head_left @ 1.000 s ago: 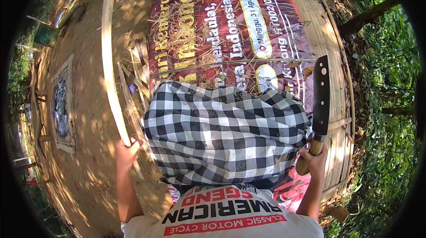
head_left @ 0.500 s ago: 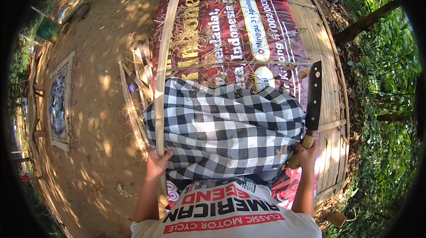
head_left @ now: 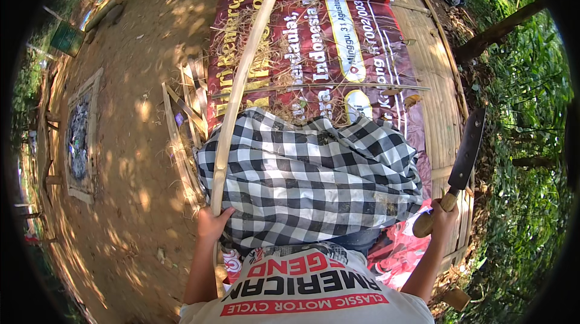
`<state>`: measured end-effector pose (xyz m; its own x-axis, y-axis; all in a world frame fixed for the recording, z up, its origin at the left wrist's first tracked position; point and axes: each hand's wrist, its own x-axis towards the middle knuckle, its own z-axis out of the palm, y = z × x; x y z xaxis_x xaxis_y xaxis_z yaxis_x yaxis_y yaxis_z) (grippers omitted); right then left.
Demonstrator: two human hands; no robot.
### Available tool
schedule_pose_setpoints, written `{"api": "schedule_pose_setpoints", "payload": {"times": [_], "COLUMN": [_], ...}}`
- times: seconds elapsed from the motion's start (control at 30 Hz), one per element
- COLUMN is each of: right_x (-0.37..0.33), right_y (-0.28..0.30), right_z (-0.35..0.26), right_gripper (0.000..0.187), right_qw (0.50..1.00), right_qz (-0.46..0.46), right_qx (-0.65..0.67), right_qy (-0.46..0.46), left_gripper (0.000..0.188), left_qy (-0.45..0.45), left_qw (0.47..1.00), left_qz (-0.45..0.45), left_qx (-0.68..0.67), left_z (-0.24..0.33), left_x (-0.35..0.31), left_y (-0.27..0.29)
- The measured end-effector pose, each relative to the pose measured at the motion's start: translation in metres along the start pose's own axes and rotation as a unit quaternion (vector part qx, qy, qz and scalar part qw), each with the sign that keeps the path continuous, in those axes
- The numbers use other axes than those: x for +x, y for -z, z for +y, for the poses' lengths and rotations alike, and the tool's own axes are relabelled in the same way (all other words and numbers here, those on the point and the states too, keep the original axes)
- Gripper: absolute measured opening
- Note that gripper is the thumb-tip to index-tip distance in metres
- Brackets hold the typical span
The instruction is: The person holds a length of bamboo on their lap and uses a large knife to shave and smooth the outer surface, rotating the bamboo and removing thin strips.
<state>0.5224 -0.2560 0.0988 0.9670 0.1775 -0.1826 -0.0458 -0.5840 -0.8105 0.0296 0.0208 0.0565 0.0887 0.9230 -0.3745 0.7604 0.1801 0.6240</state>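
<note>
- The bare earth ground (head_left: 130, 143) fills the left of the scene, dappled with sun, with a framed rectangular pit or bed (head_left: 78, 137) on the far left.
- A large red printed banner (head_left: 314, 34) lies spread from the person's lap toward the far side, littered with dry straw-like shavings; to its right runs a woven bamboo mat (head_left: 432, 82), then grass and tree trunks.
- A black-and-white checked cloth (head_left: 308, 179) covers the person's lap in the near middle.
- The long bamboo pole (head_left: 244, 82) now slants from the near left, along the left edge of the checked cloth, up to the far middle. Half a second ago it stood more upright and further left; it has swung rightward over the banner, so I judge it is being laid across the work area for cutting or splitting.
- A few split bamboo strips (head_left: 181, 125) lie on the ground just left of the banner.
- The big cleaver-like knife (head_left: 465, 158), dark blade and wooden handle, points to the far right, lifted slightly higher than before.
- The left hand (head_left: 211, 224) has its fingers closed on the pole's near end.
- The right hand (head_left: 444, 218) appears to grip the knife handle, though the fingers are partly hidden.
</note>
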Motion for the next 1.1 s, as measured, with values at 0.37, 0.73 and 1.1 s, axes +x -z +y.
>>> {"api": "schedule_pose_setpoints", "payload": {"times": [0.37, 0.73, 1.1], "right_x": [0.026, 0.031, 0.055], "right_y": [-0.084, -0.102, -0.032], "right_z": [-0.040, -0.023, -0.042], "right_gripper": [0.023, 0.017, 0.023], "right_qw": [0.979, 0.982, 0.980], "right_qz": [-0.171, -0.080, 0.072], "right_qx": [-0.014, -0.023, 0.149], "right_qy": [0.108, 0.167, 0.108], "left_gripper": [0.013, 0.029, 0.019], "left_qy": [0.140, 0.043, 0.110], "left_qw": [0.887, 0.978, 0.943], "left_qz": [-0.195, 0.011, -0.071], "left_qx": [-0.395, -0.202, -0.306], "left_z": [0.002, -0.001, 0.003], "left_x": [-0.019, 0.009, -0.002], "left_y": [0.021, 0.013, 0.010]}}
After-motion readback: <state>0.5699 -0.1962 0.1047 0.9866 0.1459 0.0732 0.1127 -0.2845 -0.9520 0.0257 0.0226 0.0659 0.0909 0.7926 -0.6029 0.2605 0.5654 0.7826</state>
